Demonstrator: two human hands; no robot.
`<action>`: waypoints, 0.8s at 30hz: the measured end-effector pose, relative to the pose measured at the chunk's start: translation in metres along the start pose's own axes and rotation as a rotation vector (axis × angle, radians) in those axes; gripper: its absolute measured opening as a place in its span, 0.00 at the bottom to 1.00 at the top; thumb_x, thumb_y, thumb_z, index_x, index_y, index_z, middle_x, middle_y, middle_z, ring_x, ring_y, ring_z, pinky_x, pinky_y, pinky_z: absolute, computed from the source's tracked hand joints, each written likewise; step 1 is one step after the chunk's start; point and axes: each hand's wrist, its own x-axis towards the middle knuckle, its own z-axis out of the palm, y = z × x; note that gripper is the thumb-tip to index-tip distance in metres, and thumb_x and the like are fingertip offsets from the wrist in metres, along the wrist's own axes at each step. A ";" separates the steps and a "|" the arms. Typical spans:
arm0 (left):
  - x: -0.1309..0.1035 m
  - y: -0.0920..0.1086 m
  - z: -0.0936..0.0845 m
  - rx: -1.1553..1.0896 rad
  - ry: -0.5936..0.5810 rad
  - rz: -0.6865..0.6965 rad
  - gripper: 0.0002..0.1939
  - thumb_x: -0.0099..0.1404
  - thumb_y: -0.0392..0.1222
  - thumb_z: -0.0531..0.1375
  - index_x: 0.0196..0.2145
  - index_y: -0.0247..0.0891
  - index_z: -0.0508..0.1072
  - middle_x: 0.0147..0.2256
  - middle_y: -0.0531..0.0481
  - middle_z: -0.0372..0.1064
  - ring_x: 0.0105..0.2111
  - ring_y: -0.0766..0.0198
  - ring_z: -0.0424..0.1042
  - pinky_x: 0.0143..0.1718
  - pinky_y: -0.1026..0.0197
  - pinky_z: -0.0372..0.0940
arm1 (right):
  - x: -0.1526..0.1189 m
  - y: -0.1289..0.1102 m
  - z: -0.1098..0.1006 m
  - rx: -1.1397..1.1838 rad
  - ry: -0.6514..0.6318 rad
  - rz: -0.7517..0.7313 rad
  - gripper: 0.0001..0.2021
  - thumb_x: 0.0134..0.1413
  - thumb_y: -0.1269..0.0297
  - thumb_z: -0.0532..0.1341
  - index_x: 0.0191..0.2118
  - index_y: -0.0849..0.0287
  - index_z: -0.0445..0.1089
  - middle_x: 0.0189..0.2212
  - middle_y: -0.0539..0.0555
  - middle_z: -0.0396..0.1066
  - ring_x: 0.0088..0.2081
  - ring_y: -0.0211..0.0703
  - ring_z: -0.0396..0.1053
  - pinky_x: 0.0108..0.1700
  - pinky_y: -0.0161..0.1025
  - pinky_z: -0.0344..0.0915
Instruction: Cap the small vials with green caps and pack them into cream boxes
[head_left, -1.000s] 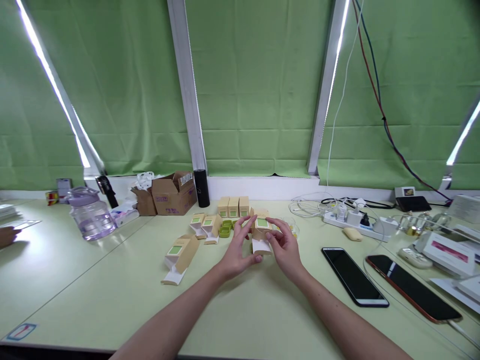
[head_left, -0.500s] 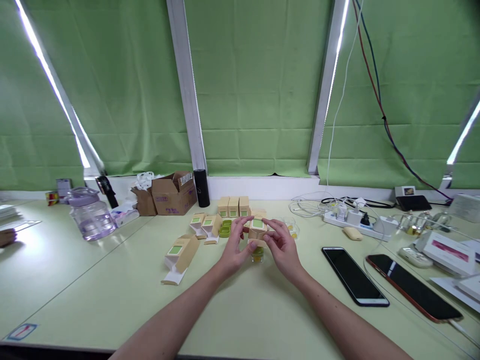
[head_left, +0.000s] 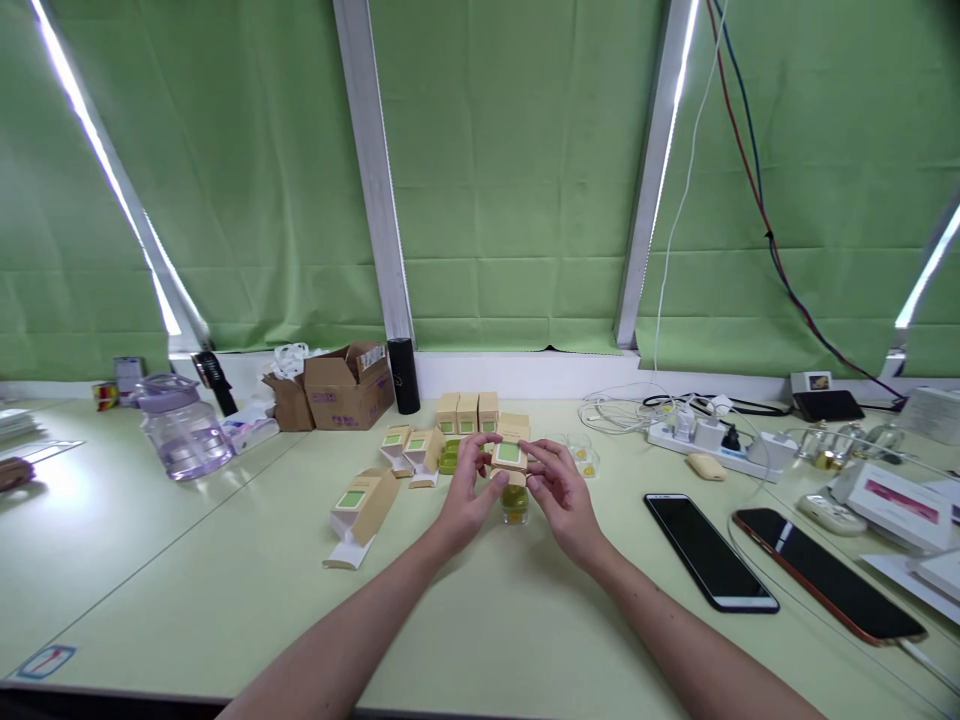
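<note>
Kraft carton [head_left: 509, 460]: In the head view, I have it between both hands, green-labelled face up, above or behind a green jar [head_left: 515, 512]; I cannot tell which.
Left hand [head_left: 465, 497]: Angled inward, thumb and fingertips grasping the carton's left side.
Right hand [head_left: 564, 500]: Forearm slanting in, fingers curled, gripping the opposite side.

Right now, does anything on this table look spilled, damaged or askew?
No spill or obvious damage shows. The leftmost green-labelled carton sits apart, angled, its flap open, unlike the three cartons lined up behind.
</note>
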 end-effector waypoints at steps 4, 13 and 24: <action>0.000 0.000 0.000 0.034 0.003 0.000 0.26 0.68 0.57 0.62 0.58 0.45 0.64 0.54 0.41 0.63 0.50 0.54 0.68 0.53 0.50 0.66 | 0.000 -0.001 0.000 -0.012 -0.005 0.003 0.19 0.67 0.55 0.60 0.62 0.44 0.70 0.57 0.58 0.58 0.46 0.45 0.74 0.54 0.48 0.72; 0.000 0.001 0.001 0.053 0.005 -0.003 0.23 0.70 0.55 0.61 0.58 0.44 0.64 0.53 0.42 0.64 0.49 0.54 0.68 0.53 0.50 0.65 | 0.000 -0.003 0.000 0.002 -0.014 0.017 0.20 0.66 0.54 0.62 0.62 0.45 0.71 0.57 0.58 0.58 0.47 0.45 0.74 0.55 0.48 0.72; 0.001 0.000 0.002 0.096 0.025 0.013 0.21 0.71 0.55 0.60 0.56 0.44 0.64 0.55 0.42 0.62 0.48 0.57 0.68 0.52 0.52 0.65 | 0.000 -0.005 0.002 -0.006 0.005 0.012 0.21 0.64 0.54 0.64 0.61 0.46 0.71 0.57 0.58 0.58 0.46 0.44 0.74 0.52 0.47 0.74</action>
